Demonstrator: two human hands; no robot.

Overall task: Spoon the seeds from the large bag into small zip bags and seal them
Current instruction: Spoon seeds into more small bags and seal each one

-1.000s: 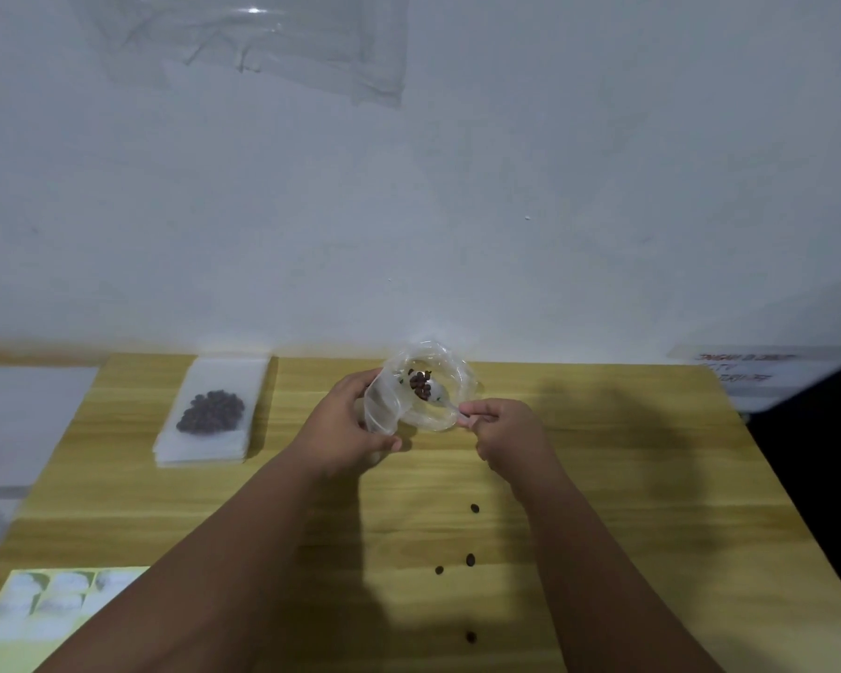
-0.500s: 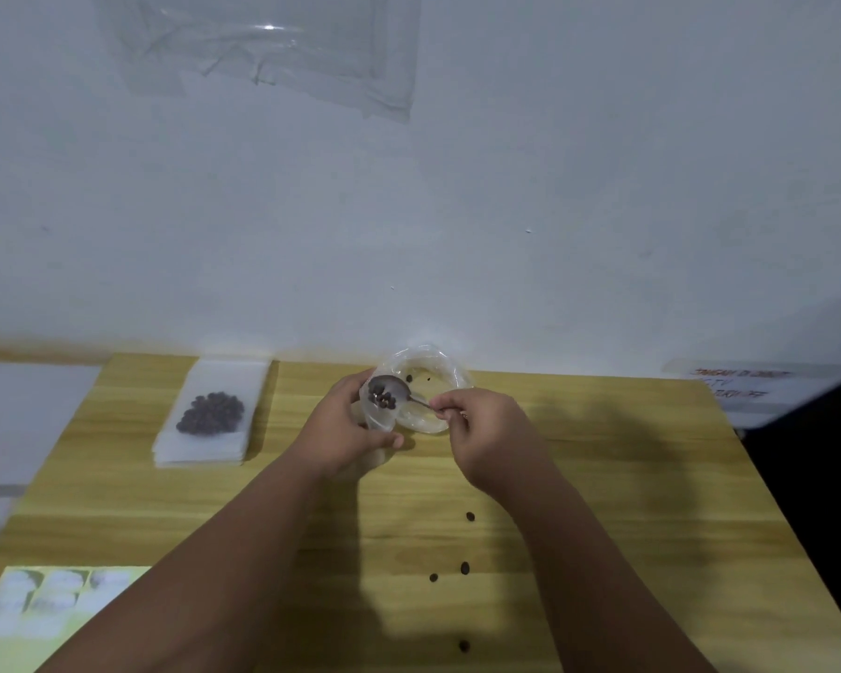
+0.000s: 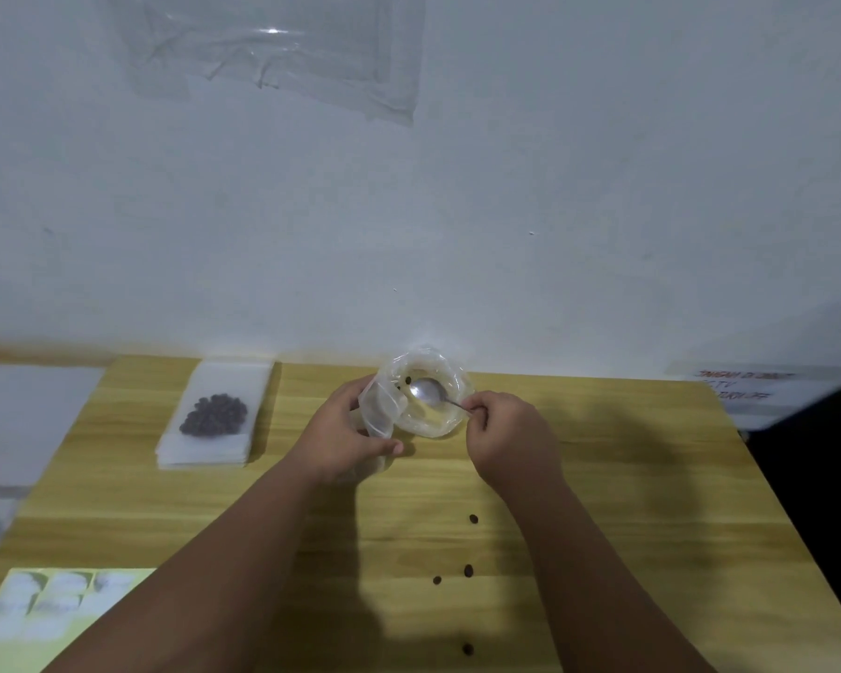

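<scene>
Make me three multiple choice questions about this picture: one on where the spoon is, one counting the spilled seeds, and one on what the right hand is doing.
1. Where is the bowl of the spoon?
A. Inside the large bag
B. Flat on the table
C. Against the wall

2. How many loose seeds lie on the table near the person?
A. Two
B. Four
C. Seven

3. What is the right hand doing?
A. Lying flat on the table
B. Pinching the spoon's handle
C. Hanging idle

Answers:
1 A, the bowl sits within the bag's rolled rim.
2 B, four dark seeds lie apart on the wood.
3 B, its fingers curl round the thin handle.
</scene>
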